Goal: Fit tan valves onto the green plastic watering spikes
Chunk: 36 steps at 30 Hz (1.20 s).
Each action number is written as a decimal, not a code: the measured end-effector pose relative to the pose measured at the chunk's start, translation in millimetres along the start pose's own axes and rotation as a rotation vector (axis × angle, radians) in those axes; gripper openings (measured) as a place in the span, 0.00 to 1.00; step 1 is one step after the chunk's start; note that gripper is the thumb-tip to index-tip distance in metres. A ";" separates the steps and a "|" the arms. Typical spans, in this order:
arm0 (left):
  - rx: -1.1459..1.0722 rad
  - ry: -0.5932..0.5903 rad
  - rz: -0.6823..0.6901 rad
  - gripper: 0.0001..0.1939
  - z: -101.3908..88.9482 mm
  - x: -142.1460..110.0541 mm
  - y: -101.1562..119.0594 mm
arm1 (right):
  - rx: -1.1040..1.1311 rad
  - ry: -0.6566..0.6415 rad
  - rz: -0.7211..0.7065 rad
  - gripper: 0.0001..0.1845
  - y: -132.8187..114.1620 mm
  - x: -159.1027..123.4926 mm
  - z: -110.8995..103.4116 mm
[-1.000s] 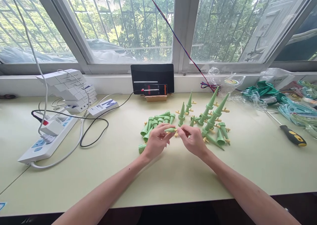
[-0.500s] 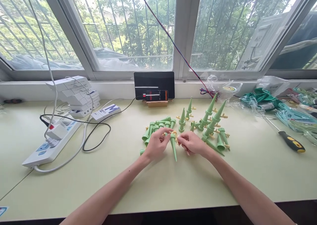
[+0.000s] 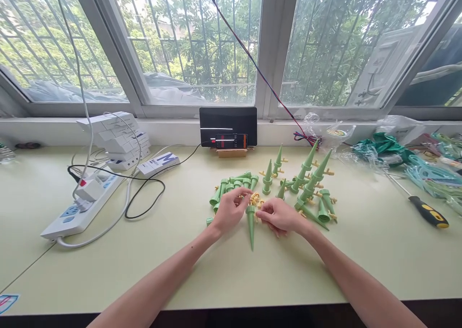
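Between my hands a green plant watering spike (image 3: 250,229) points its tip toward me, cap end away. My left hand (image 3: 233,208) is closed at its cap, with thumb and fingers against the left side. My right hand (image 3: 277,215) is pinched just right of the cap; what its fingertips hold is hidden. Small yellow valve pieces (image 3: 255,199) lie in a heap behind the cap. Beyond my left hand is a pile of loose green spikes (image 3: 224,187). To the right, several spikes fitted with yellow valves (image 3: 310,181) stand upright or lie on their sides.
A phone (image 3: 233,140) leans against a black tablet (image 3: 228,121) at the back. On the left are a power strip (image 3: 77,217), cables and stacked white boxes (image 3: 115,137). A screwdriver (image 3: 428,211) and plastic bags (image 3: 382,150) lie to the right.
The spike between my hands has swung its tip slightly left and nearer me. My right fingers have shifted lower beside its cap. The whole view has moved slightly.
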<state>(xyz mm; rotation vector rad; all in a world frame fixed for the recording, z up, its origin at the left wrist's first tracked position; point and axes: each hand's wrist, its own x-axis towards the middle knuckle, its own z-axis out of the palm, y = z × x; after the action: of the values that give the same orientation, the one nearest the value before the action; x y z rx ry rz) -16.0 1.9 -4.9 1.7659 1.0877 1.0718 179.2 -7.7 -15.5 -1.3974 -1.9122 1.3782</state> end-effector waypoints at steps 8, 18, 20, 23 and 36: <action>-0.064 0.120 0.011 0.11 -2.9 3.5 -5.1 | -0.109 0.369 -0.192 0.25 -0.8 1.9 2.1; -0.046 0.252 0.041 0.10 -7.2 6.4 0.4 | -0.287 0.705 -0.268 0.14 4.7 4.9 -6.5; -0.040 0.250 0.046 0.10 -7.0 6.5 -0.1 | -0.299 0.697 -0.269 0.13 6.8 6.3 -5.5; -0.032 0.244 0.043 0.10 -6.3 6.6 -1.5 | -0.296 0.678 -0.255 0.12 7.6 6.6 -4.9; -0.013 0.209 0.066 0.11 -4.0 4.6 -2.2 | -0.433 0.529 -0.104 0.05 1.2 2.9 -3.9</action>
<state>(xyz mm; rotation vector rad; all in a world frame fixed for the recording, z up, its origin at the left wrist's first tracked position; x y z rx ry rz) -18.9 7.6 -4.3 1.7179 1.1506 1.3249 181.6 -3.3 -15.5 -1.6204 -1.9314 0.4786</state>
